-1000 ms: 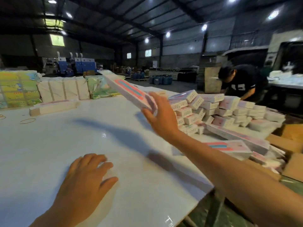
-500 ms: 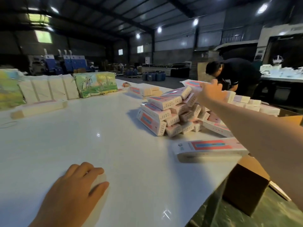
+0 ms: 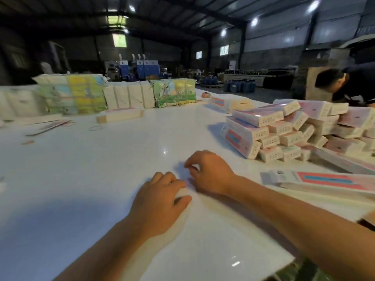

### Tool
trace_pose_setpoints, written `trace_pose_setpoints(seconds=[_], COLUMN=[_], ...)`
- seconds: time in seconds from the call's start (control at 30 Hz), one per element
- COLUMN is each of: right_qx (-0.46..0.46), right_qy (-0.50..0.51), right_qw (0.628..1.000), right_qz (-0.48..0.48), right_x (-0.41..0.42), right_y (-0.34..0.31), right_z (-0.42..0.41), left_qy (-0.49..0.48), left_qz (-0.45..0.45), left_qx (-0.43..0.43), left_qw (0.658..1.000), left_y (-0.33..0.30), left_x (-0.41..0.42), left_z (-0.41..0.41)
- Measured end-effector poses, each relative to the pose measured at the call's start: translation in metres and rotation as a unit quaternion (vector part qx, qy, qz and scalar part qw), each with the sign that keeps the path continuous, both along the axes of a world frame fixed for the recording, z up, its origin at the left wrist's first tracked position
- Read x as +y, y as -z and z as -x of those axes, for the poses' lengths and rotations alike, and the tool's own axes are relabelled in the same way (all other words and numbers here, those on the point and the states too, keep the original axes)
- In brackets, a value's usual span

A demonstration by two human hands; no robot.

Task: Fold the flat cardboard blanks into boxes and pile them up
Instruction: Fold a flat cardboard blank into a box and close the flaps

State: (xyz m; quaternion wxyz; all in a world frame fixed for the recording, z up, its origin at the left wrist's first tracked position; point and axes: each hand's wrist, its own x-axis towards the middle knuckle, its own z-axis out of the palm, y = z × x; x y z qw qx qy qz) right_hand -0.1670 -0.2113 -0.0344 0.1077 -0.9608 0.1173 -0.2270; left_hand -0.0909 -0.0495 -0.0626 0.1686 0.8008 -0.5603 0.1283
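Note:
My left hand [image 3: 160, 199] and my right hand [image 3: 209, 173] lie close together on the white table [image 3: 101, 179], both with curled fingers. Each seems to pinch the edge of a white flat blank [image 3: 182, 193] that hardly stands out from the tabletop. To the right rises a pile of folded pink-and-white boxes [image 3: 284, 128]. In front of it lies a stack of flat blanks with red and blue print [image 3: 316, 179]. One more folded box [image 3: 229, 103] lies farther back.
Along the table's far side stand colourful wrapped packs [image 3: 75, 94], white bundles [image 3: 127, 97] and a tied bundle [image 3: 119, 116]. A rubber band [image 3: 97, 128] lies nearby. A person in dark clothes [image 3: 345, 84] bends over behind the pile. The table's edge runs at lower right.
My right hand has let go of the folded box on the pile and come back to the table beside my left hand. My left hand's fingers have curled.

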Motion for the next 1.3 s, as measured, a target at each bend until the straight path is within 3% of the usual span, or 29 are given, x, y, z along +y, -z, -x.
trace_pose_setpoints(seconds=[0.07,0.2,0.3,0.43,0.5,0.6,0.7,0.8,0.9,1.1,1.2,1.3], right_qx=[0.024,-0.014,-0.023,-0.075,-0.095,-0.109,-0.100,-0.084,-0.085,-0.085,-0.061,-0.061], right_qy=[-0.011,-0.030,-0.039,-0.085,-0.107,-0.114,-0.103,-0.082,-0.080,-0.077,-0.069,-0.069], right_qw=[0.999,0.999,0.999,0.992,0.987,0.985,0.986,0.991,0.990,0.990,0.995,0.995], right_qz=[0.020,0.012,0.023,0.059,0.071,0.076,0.083,0.070,0.073,0.076,0.039,0.031], right_x=[0.009,0.007,0.006,0.007,0.009,0.008,0.004,0.002,0.006,0.009,0.004,0.003], right_y=[0.019,0.024,0.024,0.021,0.022,0.023,0.026,0.025,0.023,0.022,0.024,0.025], right_z=[-0.004,-0.002,-0.002,-0.003,-0.003,-0.004,-0.007,-0.007,-0.006,-0.004,-0.004,-0.004], left_qy=[-0.008,-0.023,-0.031,-0.135,-0.209,-0.353,-0.494,-0.572,-0.586,-0.602,-0.605,-0.588], left_qz=[-0.010,-0.024,-0.033,-0.010,-0.008,-0.035,-0.072,-0.109,-0.149,-0.079,-0.059,-0.022], left_qx=[-0.004,0.005,0.061,0.155,0.180,0.119,0.058,0.064,0.083,0.177,0.161,0.102], left_qw=[1.000,0.999,0.997,0.979,0.961,0.927,0.864,0.811,0.792,0.775,0.778,0.802], left_y=[-0.001,-0.002,-0.011,-0.039,-0.057,-0.073,-0.070,-0.056,-0.049,-0.060,-0.060,-0.068], left_x=[-0.001,-0.003,0.003,0.036,0.069,0.138,0.210,0.259,0.273,0.268,0.258,0.243], left_z=[0.000,0.002,0.000,-0.037,-0.064,-0.104,-0.130,-0.146,-0.157,-0.167,-0.163,-0.156])
